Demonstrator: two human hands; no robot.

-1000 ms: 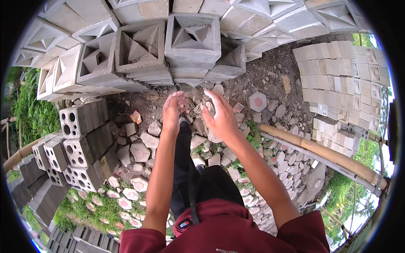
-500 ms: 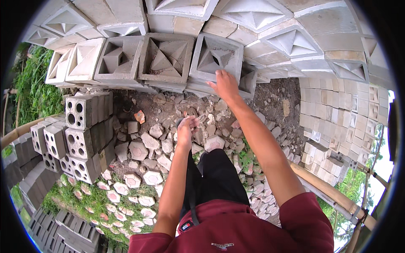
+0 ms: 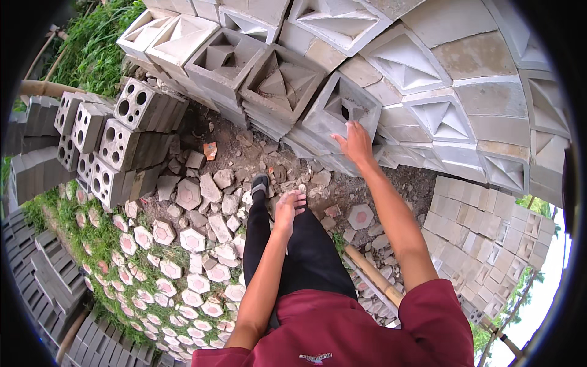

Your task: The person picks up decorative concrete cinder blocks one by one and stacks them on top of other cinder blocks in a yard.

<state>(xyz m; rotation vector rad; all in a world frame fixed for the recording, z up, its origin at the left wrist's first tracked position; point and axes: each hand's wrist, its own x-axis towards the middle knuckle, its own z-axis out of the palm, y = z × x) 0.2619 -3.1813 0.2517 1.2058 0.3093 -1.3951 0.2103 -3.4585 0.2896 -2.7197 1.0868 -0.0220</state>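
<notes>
A row of square grey ventilation blocks [image 3: 278,82], with pyramid-like recessed faces, tops a stack by the wall of blocks. My right hand [image 3: 356,145] reaches to the near edge of the right-end ventilation block [image 3: 336,125]. Its fingertips rest on the rim, thumb spread to the left, not wrapped around it. Lower and nearer, my left hand [image 3: 288,211] hangs above my thigh with loosely bent, parted fingers and nothing in them. Whether the right fingertips press hard on the block I cannot tell.
Rubble [image 3: 214,192] and broken pavers cover the ground by my shoe [image 3: 260,183]. Concrete blocks with round holes [image 3: 116,144] are stacked at left. Hexagonal pavers [image 3: 199,283] lie in grass. A bamboo pole [image 3: 373,275] runs at right, near a pale block stack [image 3: 483,232].
My view has turned and shifted, so the block row now slants down to the right. One foot shows stepped forward. My right hand remains at the same block's near edge.
</notes>
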